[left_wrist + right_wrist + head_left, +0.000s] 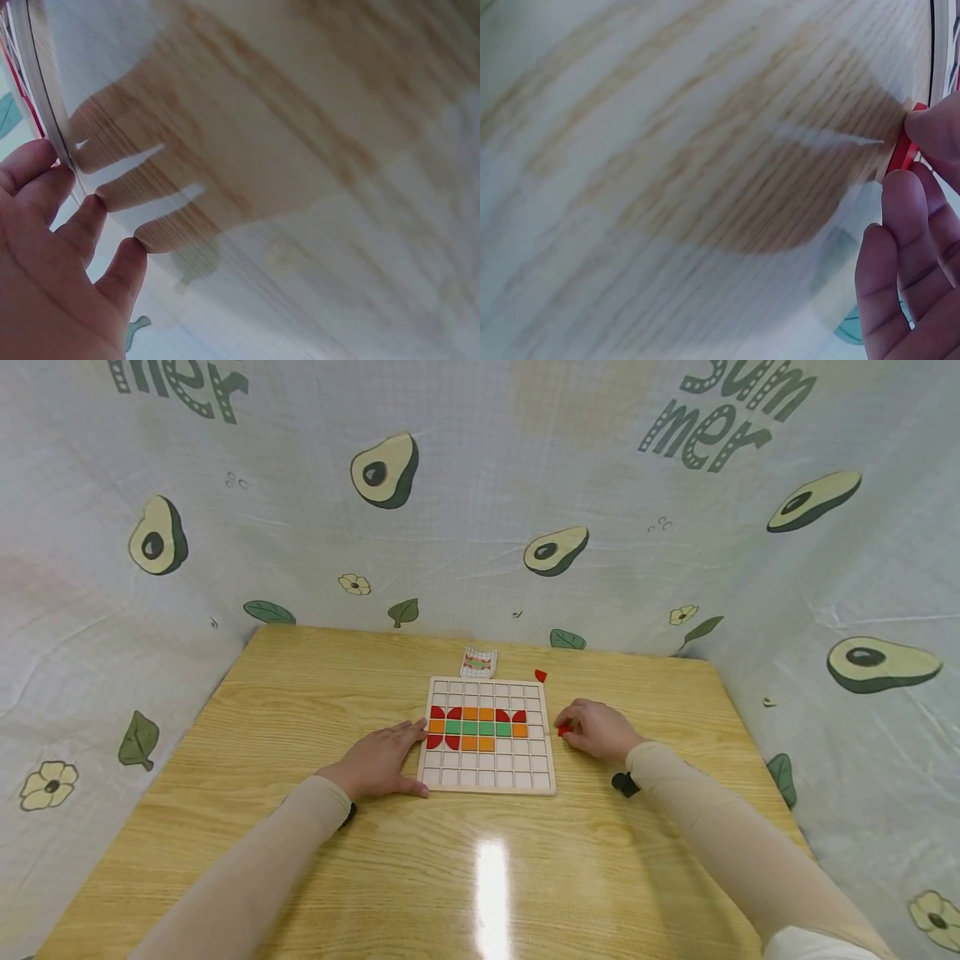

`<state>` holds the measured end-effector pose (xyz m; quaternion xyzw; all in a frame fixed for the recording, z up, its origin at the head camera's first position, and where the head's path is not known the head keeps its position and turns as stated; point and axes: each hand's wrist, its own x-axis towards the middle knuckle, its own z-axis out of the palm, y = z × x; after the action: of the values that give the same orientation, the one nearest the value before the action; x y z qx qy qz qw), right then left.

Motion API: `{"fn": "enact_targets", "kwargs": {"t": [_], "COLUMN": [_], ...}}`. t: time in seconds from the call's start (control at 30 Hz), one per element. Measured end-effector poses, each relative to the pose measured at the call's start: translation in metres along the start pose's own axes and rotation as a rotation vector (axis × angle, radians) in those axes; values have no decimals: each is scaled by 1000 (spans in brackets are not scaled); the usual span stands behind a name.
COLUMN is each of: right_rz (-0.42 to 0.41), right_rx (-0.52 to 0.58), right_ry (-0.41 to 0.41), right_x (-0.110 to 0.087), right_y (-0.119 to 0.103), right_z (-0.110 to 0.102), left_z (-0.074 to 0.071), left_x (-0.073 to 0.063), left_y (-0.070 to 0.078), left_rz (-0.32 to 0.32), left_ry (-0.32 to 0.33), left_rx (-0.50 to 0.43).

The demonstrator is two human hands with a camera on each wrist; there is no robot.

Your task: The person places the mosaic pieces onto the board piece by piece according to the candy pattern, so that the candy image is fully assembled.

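Note:
A square wooden grid board point(521, 762) lies on the table. In its middle rows sit red quarter-round tiles point(503, 716), orange square tiles point(468, 743) and a row of green tiles point(469, 727). My left hand point(380, 762) rests at the board's left edge, fingers spread, thumb by the near-left corner; fingertips touch the table in the left wrist view. Just right of the board, my right hand point(600, 731) pinches a small red piece point(904, 150) between thumb and finger, close over the table. Another red quarter-round tile point(541, 676) lies beyond the board's far-right corner.
A small pattern card point(478, 662), slightly curled, lies behind the board's far edge and shows a similar coloured design. The wooden table point(360, 877) is bordered at the back and sides by a hanging cloth point(465, 527) printed with avocados.

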<state>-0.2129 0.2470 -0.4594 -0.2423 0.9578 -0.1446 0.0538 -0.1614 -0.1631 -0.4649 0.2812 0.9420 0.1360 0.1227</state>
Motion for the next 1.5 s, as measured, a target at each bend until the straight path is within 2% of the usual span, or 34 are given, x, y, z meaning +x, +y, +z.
{"fn": "enact_targets", "kwargs": {"t": [0.4, 0.73, 0.93, 1.3, 1.5], "right_rz": [-46, -66, -103, -248, -239], "right_rx": [14, 49, 96, 118, 59], "right_ry": [-6, 41, 28, -41, -57], "right_x": [2, 6, 16, 33, 37], "right_y": [3, 0, -20, -62, -72], "right_z": [-1, -4, -3, 10, 20], "left_z": [-1, -1, -1, -2, -1], "left_x": [-1, 0, 0, 0, 0], "left_y": [1, -1, -1, -1, 0], "left_rz": [-10, -10, -9, -1, -6], "left_ry": [-10, -5, -9, -10, -14], "left_rx": [-4, -7, -5, -6, -8]}}
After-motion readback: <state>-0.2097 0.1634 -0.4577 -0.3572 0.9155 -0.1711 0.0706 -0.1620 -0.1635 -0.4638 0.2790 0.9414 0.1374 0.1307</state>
